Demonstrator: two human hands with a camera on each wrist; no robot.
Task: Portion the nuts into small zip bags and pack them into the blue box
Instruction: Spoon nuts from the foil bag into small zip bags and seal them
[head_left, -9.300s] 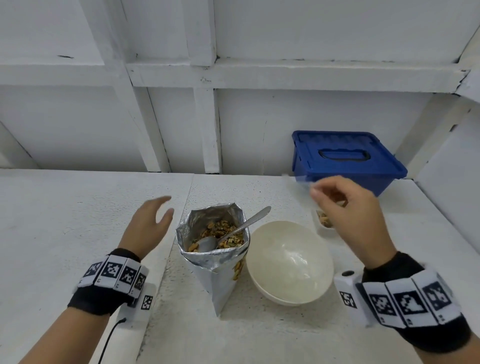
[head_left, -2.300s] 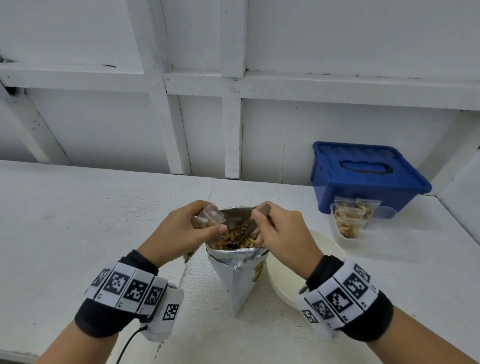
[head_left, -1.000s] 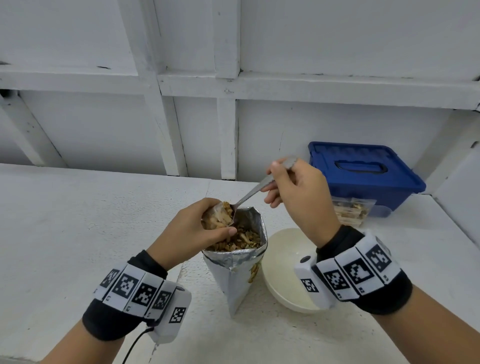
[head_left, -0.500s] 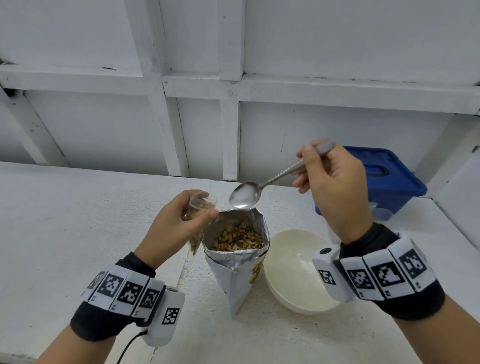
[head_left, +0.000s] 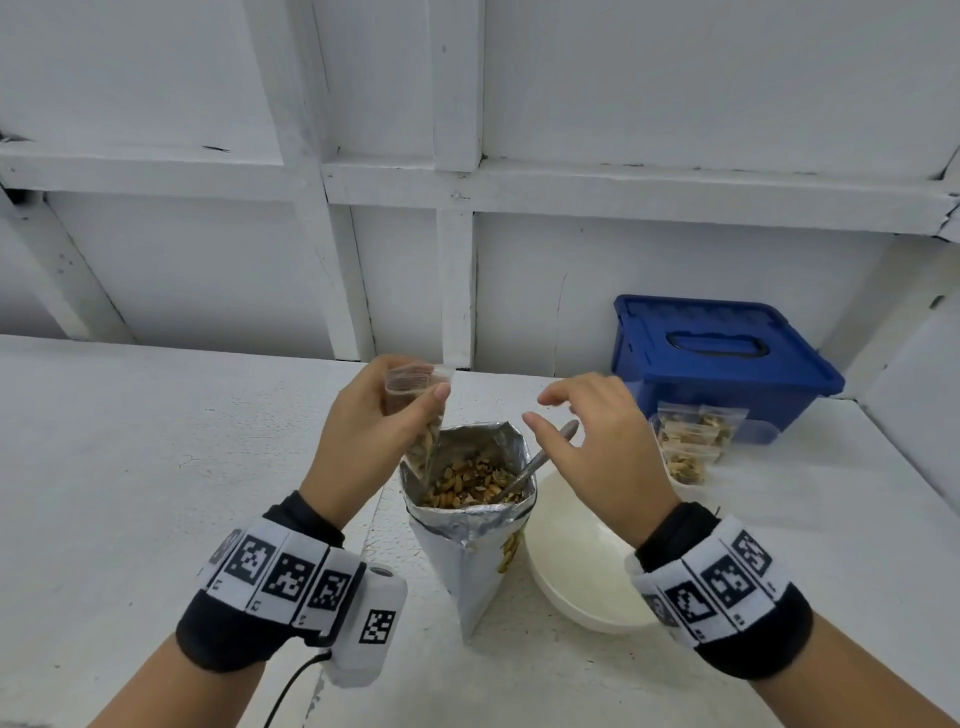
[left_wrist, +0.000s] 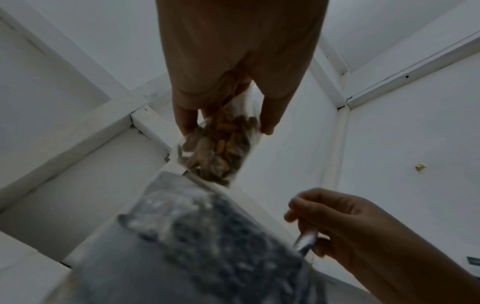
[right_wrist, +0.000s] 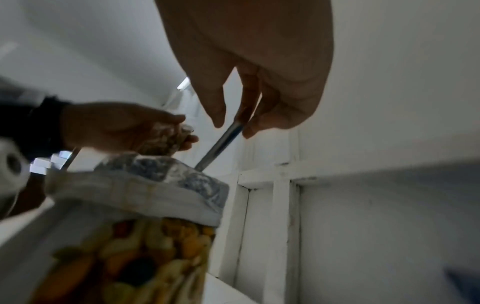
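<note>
My left hand (head_left: 431, 397) pinches a small clear zip bag (head_left: 415, 384) partly filled with nuts, held just above the left rim of the open foil nut bag (head_left: 467, 525). In the left wrist view the zip bag (left_wrist: 215, 148) hangs from my fingers. A metal spoon (head_left: 540, 457) leans in the foil bag with its bowl in the nuts. My right hand (head_left: 537, 408) hovers over the spoon handle, thumb and forefinger spread apart. The blue box (head_left: 717, 364) stands shut at the back right, with filled zip bags (head_left: 691, 441) stacked against its front.
A white bowl (head_left: 582, 571) sits right of the foil bag, under my right wrist. The white table (head_left: 130, 493) runs wide to the left. A white panelled wall (head_left: 467, 260) closes the back and a side wall the far right.
The spoon, held empty above the foil bag half a second ago, now rests in the nuts. My right hand has loosened over its handle. My left hand has lifted the zip bag slightly.
</note>
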